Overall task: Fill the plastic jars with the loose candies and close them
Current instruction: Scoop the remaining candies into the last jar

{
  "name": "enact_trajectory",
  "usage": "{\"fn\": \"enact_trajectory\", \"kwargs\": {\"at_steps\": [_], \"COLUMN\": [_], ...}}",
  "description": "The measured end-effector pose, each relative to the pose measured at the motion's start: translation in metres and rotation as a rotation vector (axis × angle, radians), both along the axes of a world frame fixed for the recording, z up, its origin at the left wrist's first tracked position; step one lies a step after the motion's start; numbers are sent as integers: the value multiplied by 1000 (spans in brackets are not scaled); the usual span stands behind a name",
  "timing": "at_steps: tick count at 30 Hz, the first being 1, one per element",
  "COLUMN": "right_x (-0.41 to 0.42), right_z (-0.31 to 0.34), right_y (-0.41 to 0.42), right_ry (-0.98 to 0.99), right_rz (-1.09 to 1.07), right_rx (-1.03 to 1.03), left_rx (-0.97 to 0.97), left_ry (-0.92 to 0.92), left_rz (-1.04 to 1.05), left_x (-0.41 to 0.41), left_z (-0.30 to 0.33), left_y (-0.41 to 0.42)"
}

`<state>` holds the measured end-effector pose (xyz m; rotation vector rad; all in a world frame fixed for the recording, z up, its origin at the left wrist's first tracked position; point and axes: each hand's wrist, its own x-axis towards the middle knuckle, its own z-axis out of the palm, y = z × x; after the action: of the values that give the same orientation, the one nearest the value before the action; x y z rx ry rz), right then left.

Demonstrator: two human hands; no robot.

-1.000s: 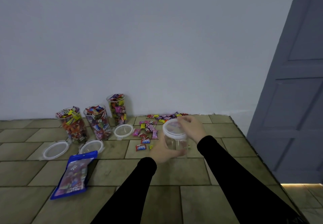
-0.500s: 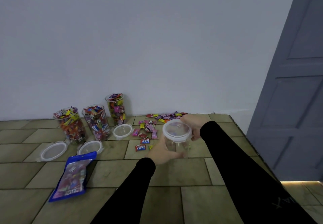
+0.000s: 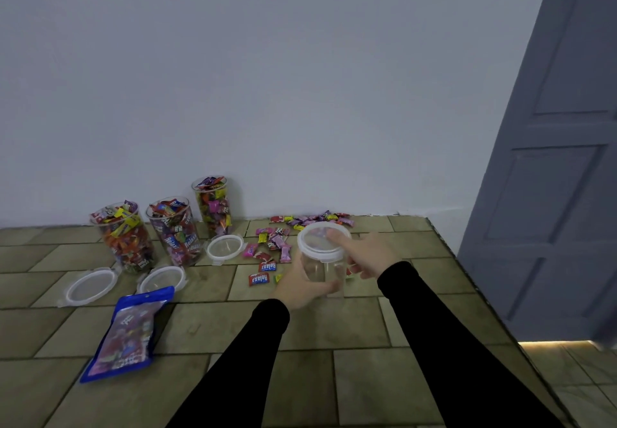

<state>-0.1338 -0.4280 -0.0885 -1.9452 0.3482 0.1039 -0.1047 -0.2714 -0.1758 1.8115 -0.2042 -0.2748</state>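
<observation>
Two hands on one empty jar [image 3: 322,269]: our left hand [image 3: 300,285] wraps its base, our right hand [image 3: 362,254] grips the white lid [image 3: 322,242] on top. Loose candies [image 3: 272,244] lie just beyond and left of the left hand. Risk: the smooth clear wall could slip while we work the lid, toppling the jar.

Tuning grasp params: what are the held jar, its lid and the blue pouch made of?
Held jar: clear hard plastic by the look, the tiles show through it. Its lid: whitish plastic rim with a see-through middle. Blue pouch: looks like glossy plastic film, lying flat and limp. The left hand grips the jar; the right hand is on the lid.
</observation>
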Motion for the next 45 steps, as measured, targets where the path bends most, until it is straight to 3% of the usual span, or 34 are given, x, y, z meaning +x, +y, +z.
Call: {"fn": "enact_trajectory", "kwargs": {"at_steps": [6, 12, 15, 17, 19, 22, 26, 31, 35, 40, 45], "right_x": [-3, -4, 9, 17, 24, 33, 40, 46, 42, 30, 6], "right_z": [-5, 14, 27, 38, 44, 44, 42, 41, 39, 32, 17], "right_y": [4, 5, 15, 32, 49, 69, 84, 88, 85, 69, 39], "right_ry": [-89, -256, -472, -546, -509, -297, -88, -54, -123, -400, -480], "right_rz": [-90, -20, 188, 355, 510, 671, 758, 827, 790, 627, 559], "right_rx": [124, -357, -753, -824, -889, -1041, -980, -1045, -1000, -766, -797], "left_rx": [-3, 10, 32, 56, 84, 127, 171, 190, 186, 162, 132], "left_ry": [-27, 4, -3, -4, -7, 8, -1, 7, 12, -13, -71], "left_rz": [19, 11, -23, -32, -36, -41, -53, -63, -54, -87, -67], "left_x": [-7, -11, -15, -18, -18, -19, -21, -16, -18, -19, -19], "left_z": [4, 6, 7, 7, 7, 9, 9, 5, 7, 12, 10], "left_y": [-2, -1, 0, 2, 5, 9, 15, 19, 20, 21, 22]}}
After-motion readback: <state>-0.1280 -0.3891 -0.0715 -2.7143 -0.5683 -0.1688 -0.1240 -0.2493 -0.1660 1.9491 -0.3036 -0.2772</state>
